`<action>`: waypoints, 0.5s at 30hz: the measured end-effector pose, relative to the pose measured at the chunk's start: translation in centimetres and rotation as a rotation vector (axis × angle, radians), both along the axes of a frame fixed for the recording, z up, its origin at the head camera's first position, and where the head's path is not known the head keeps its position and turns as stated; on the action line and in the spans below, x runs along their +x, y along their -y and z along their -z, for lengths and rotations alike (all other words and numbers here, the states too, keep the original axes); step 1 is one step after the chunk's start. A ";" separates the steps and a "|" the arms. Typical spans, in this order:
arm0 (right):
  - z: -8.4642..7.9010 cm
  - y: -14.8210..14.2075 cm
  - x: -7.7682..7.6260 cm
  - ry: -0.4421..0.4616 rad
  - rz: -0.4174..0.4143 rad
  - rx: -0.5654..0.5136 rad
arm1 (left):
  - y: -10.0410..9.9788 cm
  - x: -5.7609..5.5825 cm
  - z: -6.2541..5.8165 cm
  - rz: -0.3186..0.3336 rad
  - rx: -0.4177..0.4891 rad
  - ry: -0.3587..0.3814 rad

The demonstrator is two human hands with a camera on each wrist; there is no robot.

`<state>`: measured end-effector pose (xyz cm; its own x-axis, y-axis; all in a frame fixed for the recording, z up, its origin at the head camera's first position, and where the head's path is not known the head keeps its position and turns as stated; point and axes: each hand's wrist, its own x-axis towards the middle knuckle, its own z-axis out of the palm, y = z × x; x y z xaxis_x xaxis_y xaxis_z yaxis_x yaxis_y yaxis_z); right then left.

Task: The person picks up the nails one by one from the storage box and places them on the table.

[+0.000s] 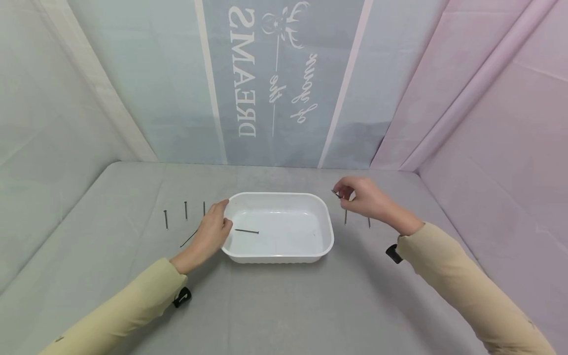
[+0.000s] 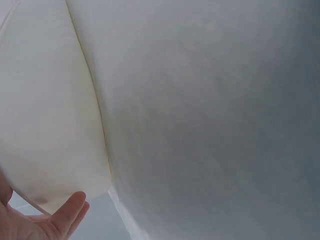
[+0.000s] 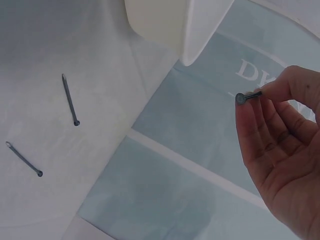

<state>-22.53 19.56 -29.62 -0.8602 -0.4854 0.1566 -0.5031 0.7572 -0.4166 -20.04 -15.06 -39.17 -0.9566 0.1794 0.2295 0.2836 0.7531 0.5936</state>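
A white rectangular tub (image 1: 277, 259) stands in the middle of the table. My left hand (image 1: 213, 231) holds its left rim, thumb on the inner side and fingers along the outer wall, as the left wrist view (image 2: 55, 222) partly shows. One dark nail (image 1: 246, 230) lies inside the tub. My right hand (image 1: 361, 197) is raised beyond the tub's right rim and pinches another nail (image 3: 250, 97) between thumb and fingertips, its round head sticking out. Below that hand lie two loose nails, one nearer the tub (image 3: 70, 100) and one farther right (image 3: 24, 159).
Left of the tub lie several nails, including an upright-looking one (image 1: 166, 219), another (image 1: 186, 210) and a slanted one (image 1: 188, 239) partly behind the left hand. A grey cloth covers the table (image 1: 284, 305). A printed curtain (image 1: 275, 74) hangs behind.
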 end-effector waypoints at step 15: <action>1.5 -2.8 1.0 0.063 0.038 -0.095 | 0.0 0.0 0.0 0.003 0.010 -0.003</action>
<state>-21.51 22.37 -31.10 -0.8874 -0.4374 0.1456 -0.4451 0.7310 -0.5172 -20.02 -15.07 -39.18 -0.9552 0.1803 0.2346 0.2882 0.7462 0.6001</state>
